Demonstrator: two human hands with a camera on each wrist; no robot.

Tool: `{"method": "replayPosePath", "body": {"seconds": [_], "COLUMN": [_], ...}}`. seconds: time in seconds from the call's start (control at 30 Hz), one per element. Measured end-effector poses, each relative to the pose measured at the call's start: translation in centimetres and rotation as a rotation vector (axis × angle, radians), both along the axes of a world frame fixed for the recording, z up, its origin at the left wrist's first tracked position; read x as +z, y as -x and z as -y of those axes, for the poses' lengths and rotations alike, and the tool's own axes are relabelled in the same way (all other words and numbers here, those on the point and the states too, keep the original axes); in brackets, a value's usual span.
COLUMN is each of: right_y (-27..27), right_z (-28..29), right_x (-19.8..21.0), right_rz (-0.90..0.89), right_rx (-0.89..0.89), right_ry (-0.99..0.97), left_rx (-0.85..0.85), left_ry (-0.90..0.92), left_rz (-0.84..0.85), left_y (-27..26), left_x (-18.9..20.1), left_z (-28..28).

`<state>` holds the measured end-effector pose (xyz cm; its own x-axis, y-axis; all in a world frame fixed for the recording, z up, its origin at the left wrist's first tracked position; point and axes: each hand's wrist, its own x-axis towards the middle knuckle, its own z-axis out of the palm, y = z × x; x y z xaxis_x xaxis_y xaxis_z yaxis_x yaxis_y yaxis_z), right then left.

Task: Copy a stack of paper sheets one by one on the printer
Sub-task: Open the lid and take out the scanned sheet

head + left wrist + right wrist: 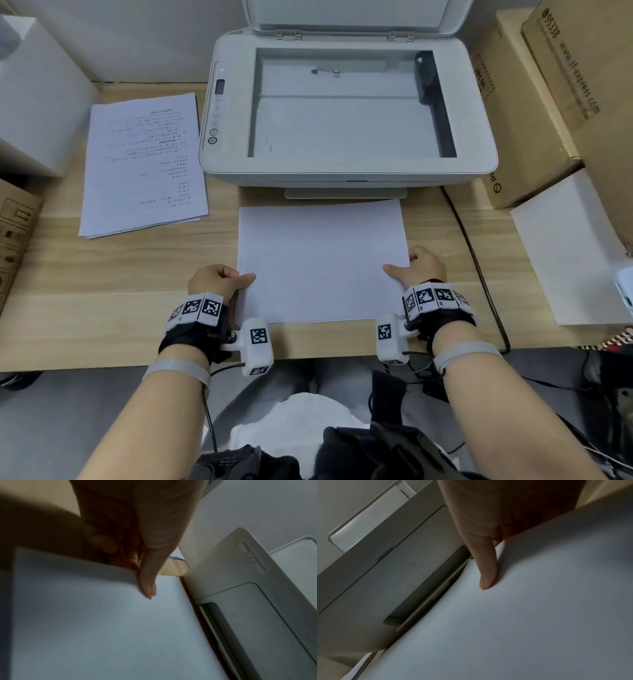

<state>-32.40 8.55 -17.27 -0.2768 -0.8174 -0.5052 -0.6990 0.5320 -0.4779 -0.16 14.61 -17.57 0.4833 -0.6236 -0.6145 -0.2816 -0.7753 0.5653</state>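
Note:
A blank white sheet point(322, 260) is held just in front of the printer point(346, 164), over the wooden desk. My left hand point(219, 282) pinches its left edge, thumb on top point(147, 585), fingers curled beneath. My right hand point(419, 269) pinches the right edge the same way, thumb point(488, 574) lying on the paper. The printer's lid point(349, 17) stands raised and the scanner glass point(346, 109) is bare. A stack of printed sheets point(144, 164) lies on the desk to the printer's left.
Cardboard boxes point(561, 85) stand right of the printer, with a white box point(575, 253) in front of them. A black cable point(479, 267) runs along the desk's right side. A white box point(37, 99) and a brown carton point(13, 226) sit at the left.

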Motion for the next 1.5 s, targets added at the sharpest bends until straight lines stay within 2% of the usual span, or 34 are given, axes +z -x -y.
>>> {"method": "replayPosePath", "body": {"seconds": [0.2,0.3,0.37,0.5,0.57,0.7,0.8,0.87,1.0,1.17,1.37,1.5], "right_y": [-0.9,-2.6,-4.7,-11.3,-15.3,-23.1,-28.2,-30.9,-34.0,-35.1,-35.1,-35.2], "right_z": [0.1,1.2,2.1,3.3,3.5,3.9,4.8,5.7,7.6,8.7,9.1,9.2], "right_x": [1.0,1.9,2.5,3.5,3.6,3.4,3.4,3.3,2.8,2.1,1.7,1.8], "right_rz": [-0.058,-0.113,-0.066,0.022,0.064,0.147,0.18,0.166,0.199,0.233,0.248,0.243], "right_rx": [-0.026,0.06,0.119,0.296,0.422,0.667,0.754,0.744,0.554,0.469,0.42,0.426], "right_ry": [0.056,0.076,0.11,0.108,0.078,0.039,0.015,-0.01,-0.055,-0.074,-0.08,-0.102], "left_rx": [-0.102,-0.093,-0.024,0.152,0.247,0.377,0.422,0.451,0.419,0.49,0.358,0.351], "left_ry": [-0.073,-0.073,-0.002,0.234,0.297,0.346,0.315,0.274,0.129,0.098,0.053,0.078], "left_rz": [0.117,0.073,0.006,-0.168,-0.176,-0.069,0.045,0.093,0.271,0.145,0.104,0.112], "left_y": [-0.3,-0.7,-1.2,-3.9,-6.1,-12.1,-16.2,-18.5,-21.6,-23.6,-23.8,-23.7], "left_x": [0.2,0.3,0.8,2.1,2.7,2.4,2.1,2.2,2.9,1.9,1.6,1.7], "left_z": [0.2,0.4,0.5,0.8,0.9,1.3,2.1,2.8,4.1,4.8,5.3,5.4]}}
